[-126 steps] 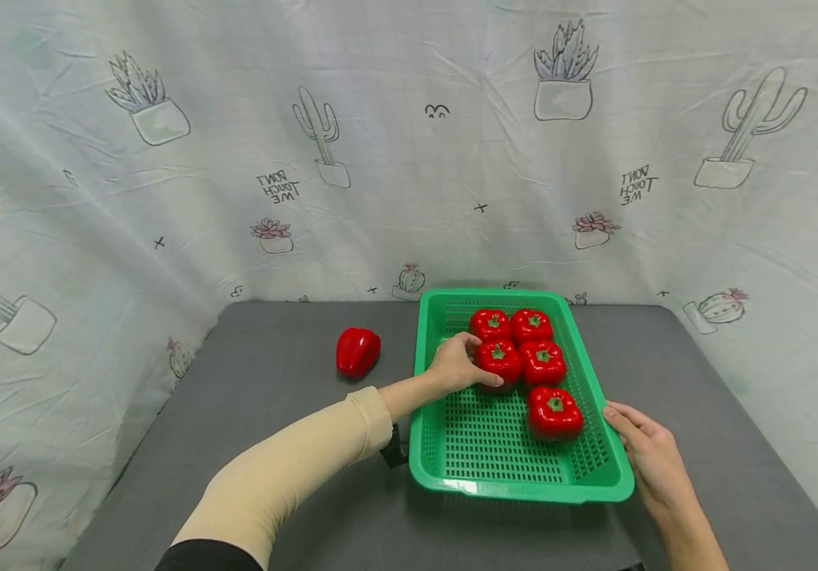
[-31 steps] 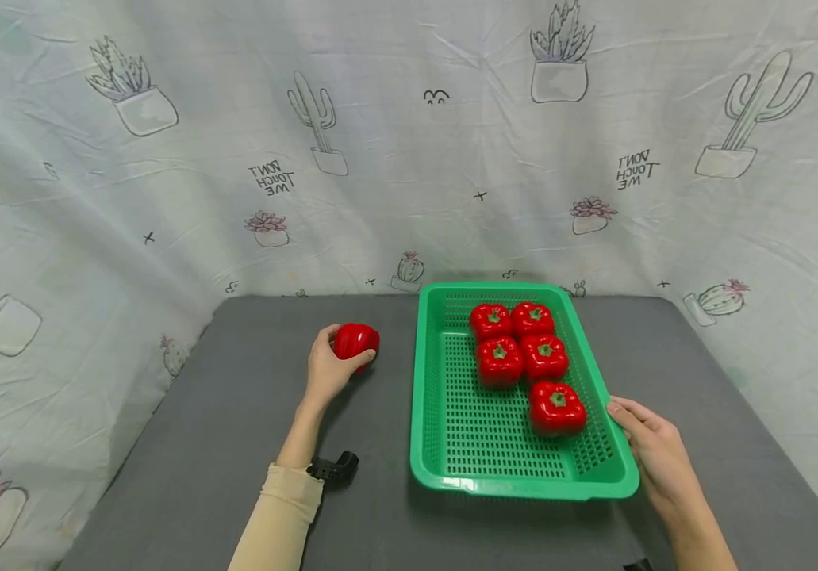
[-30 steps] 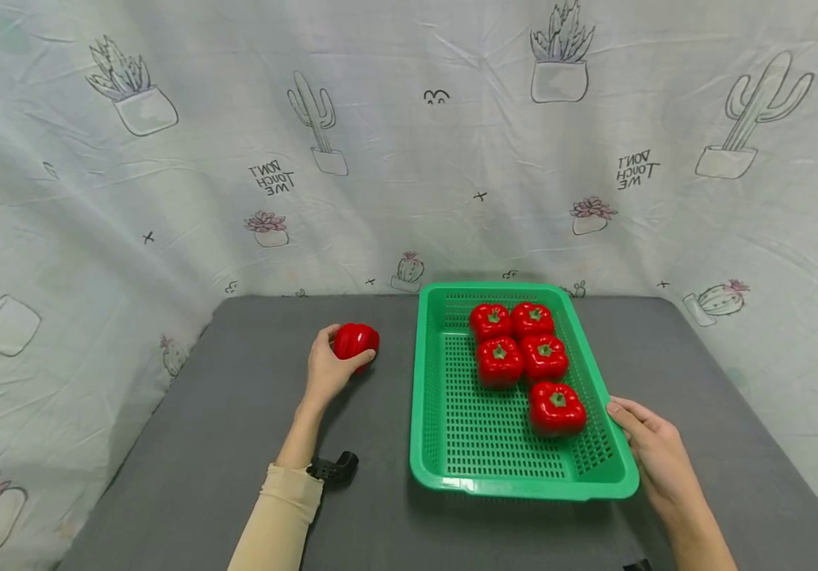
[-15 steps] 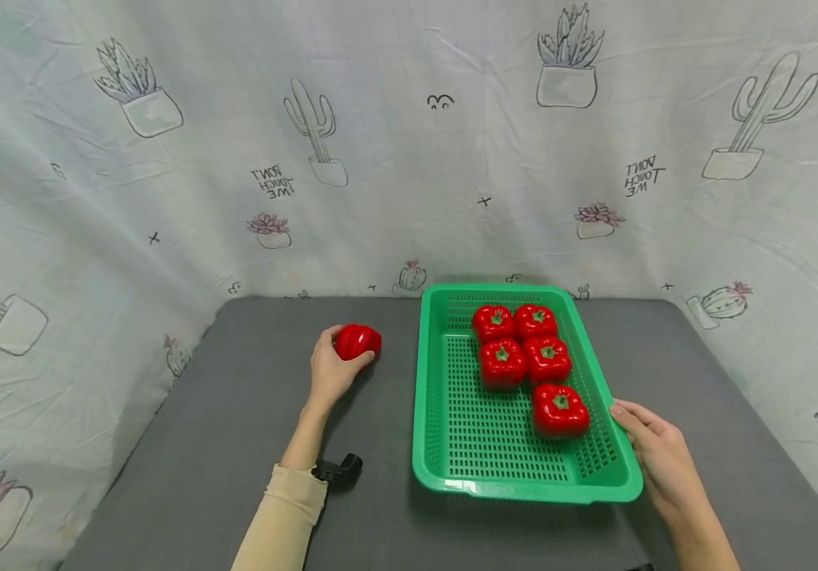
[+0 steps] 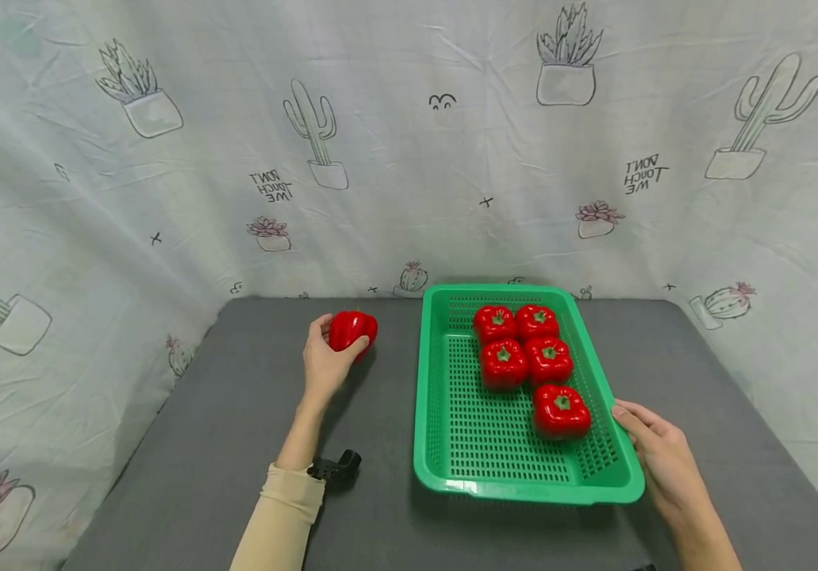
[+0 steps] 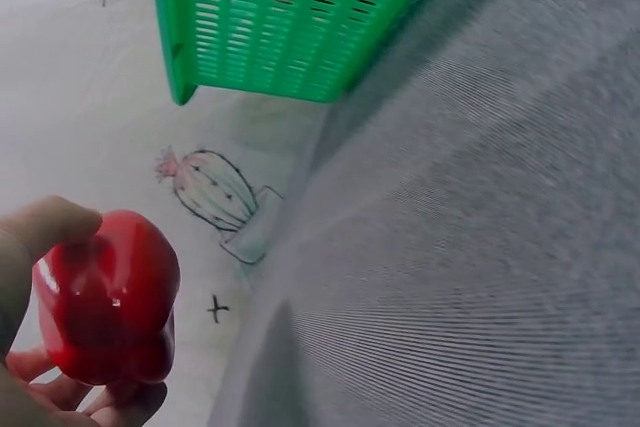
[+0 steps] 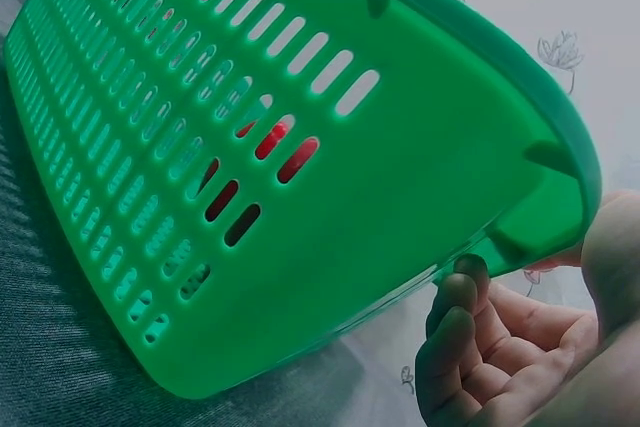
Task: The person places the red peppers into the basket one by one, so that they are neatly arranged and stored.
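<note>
In the head view my left hand [image 5: 326, 365] holds a red bell pepper [image 5: 353, 330], thumb on its near side and fingers round the far side. The left wrist view has this glossy pepper [image 6: 108, 297] standing out against the curtain, above the table surface. My right hand [image 5: 666, 460] grips the right rim of a green plastic basket [image 5: 421, 396], with the thumb on top. Seen from the right wrist, curled fingers [image 7: 455, 337] sit under the rim of the slotted basket [image 7: 350, 197]. Several red bell peppers [image 5: 503, 365] stand stem up inside it, toward its right side.
A grey cloth-covered table [image 5: 223, 412] carries the basket. Behind and at both sides hangs a pale curtain [image 5: 380, 159] printed with cacti. A black strap device [image 5: 337, 468] sits on the left wrist.
My left hand has left the peppers in the basket and taken hold of the one lying on the table. That pepper has since risen and turned stem up. The right hand stays at the rim.
</note>
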`<state>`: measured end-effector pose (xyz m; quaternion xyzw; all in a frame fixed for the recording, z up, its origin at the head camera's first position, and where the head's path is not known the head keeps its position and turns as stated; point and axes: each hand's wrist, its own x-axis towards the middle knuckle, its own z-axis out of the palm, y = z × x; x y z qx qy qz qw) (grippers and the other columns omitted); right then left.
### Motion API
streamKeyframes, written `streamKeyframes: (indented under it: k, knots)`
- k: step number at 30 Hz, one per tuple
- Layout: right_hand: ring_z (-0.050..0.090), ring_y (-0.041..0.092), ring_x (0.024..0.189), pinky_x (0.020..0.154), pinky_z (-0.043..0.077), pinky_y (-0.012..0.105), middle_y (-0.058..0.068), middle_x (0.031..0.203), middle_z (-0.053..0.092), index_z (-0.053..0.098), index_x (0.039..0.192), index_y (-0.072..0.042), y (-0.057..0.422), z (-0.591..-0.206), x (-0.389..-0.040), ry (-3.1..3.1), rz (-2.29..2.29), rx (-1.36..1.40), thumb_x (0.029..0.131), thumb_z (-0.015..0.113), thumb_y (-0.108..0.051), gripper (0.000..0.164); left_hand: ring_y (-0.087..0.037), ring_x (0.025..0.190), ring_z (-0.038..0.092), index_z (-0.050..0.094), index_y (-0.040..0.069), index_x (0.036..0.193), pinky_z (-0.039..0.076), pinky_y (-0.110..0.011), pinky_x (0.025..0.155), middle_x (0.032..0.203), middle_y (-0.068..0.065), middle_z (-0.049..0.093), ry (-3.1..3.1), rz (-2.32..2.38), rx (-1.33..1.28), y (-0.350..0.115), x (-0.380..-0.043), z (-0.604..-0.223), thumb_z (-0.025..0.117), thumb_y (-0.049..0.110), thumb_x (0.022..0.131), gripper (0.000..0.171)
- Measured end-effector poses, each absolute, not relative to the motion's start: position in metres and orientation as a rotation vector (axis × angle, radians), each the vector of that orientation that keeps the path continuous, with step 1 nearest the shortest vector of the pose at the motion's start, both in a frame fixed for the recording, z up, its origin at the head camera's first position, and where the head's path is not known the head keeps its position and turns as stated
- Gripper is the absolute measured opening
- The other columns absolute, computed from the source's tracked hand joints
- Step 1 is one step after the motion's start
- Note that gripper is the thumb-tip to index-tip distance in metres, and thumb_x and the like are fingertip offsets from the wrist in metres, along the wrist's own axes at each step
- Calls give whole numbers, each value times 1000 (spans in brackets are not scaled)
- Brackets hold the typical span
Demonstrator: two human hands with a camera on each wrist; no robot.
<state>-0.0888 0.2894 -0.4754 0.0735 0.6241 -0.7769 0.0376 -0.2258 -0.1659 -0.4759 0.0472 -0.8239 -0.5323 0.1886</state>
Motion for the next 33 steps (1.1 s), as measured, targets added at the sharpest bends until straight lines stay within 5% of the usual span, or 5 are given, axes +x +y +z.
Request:
streamKeyframes:
  k: [33]
  knots:
    - [70,14,84,70,58,32,0,97,72,74,106,-21,289,-477,-88,1918,-2395,225,99,62,-23,14,-28,122,47,42,8,145,53,-49,88,137,-6,47,-2139,-1664,-107,-148,-206,-430,81,16,81,76]
